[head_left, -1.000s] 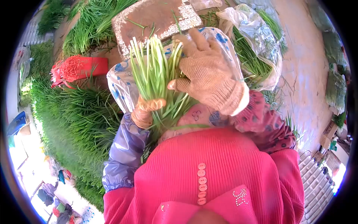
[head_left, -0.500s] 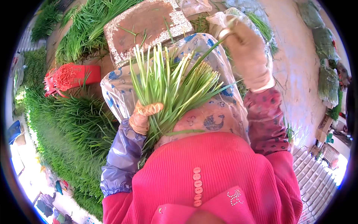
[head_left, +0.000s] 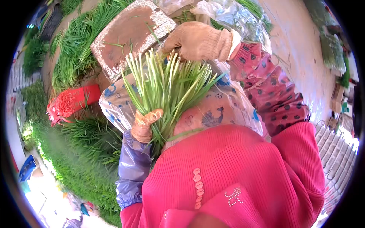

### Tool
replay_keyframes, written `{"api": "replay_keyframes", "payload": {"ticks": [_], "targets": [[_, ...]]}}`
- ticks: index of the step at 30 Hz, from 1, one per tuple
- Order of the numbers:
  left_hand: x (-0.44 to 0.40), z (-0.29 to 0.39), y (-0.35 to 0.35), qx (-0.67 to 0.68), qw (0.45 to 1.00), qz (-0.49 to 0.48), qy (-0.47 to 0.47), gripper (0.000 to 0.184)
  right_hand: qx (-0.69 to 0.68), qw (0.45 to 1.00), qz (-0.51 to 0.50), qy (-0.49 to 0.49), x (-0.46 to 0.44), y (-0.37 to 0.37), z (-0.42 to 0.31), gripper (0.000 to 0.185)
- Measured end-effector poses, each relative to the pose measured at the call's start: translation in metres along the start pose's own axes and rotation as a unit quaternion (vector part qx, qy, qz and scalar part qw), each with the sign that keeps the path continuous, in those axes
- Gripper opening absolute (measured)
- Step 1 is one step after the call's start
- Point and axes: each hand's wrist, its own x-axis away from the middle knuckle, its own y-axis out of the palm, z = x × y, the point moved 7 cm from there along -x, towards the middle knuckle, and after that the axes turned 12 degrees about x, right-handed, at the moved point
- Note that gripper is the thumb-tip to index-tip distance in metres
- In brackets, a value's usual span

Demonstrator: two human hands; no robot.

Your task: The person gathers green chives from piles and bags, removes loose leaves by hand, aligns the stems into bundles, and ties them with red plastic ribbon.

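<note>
My left hand [head_left: 145,124], in a thin tan glove, is wrapped round the lower part of a bunch of green stalks [head_left: 163,87]. The pale cut ends fan out upward and to the right above the fist. My right hand [head_left: 197,41], in a brown knit glove, is bent over the top of the bunch, its fingers curled down at the pale ends. What those fingertips hold, if anything, is hidden. Beneath the bunch, a clear plastic apron with blue prints [head_left: 224,104] covers my lap.
Ahead stands a low board with a patterned white edge [head_left: 131,32], bearing loose stalks. A red box with red ties [head_left: 74,102] is at the left, beside piled greens [head_left: 72,163]. A plastic bag [head_left: 232,17] of greens lies at the upper right.
My right hand swung out to the right with a stalk, then came back to the top of the bunch. The bunch fanned wider while my left hand kept its hold. The view has turned.
</note>
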Motion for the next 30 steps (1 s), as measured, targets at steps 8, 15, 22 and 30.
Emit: {"api": "replay_keyframes", "payload": {"ticks": [8,15,22,30], "targets": [[-0.018,-0.002,0.015,-0.055,0.99,-0.124,-0.031,0.058,0.074,0.975,0.21,-0.012,0.059,-0.053,0.03,0.02],[-0.018,0.019,0.057,-0.089,0.983,-0.157,0.012,0.048,0.014,0.967,0.204,0.152,0.116,-0.034,0.063,0.024],[0.011,0.027,0.117,-0.685,0.642,-0.174,0.297,0.048,0.073,0.969,0.224,0.079,0.033,-0.039,0.054,0.028],[0.011,0.019,0.107,-0.674,0.672,-0.157,0.265,0.048,-0.049,0.963,0.182,0.195,-0.001,-0.078,0.028,0.03]]}}
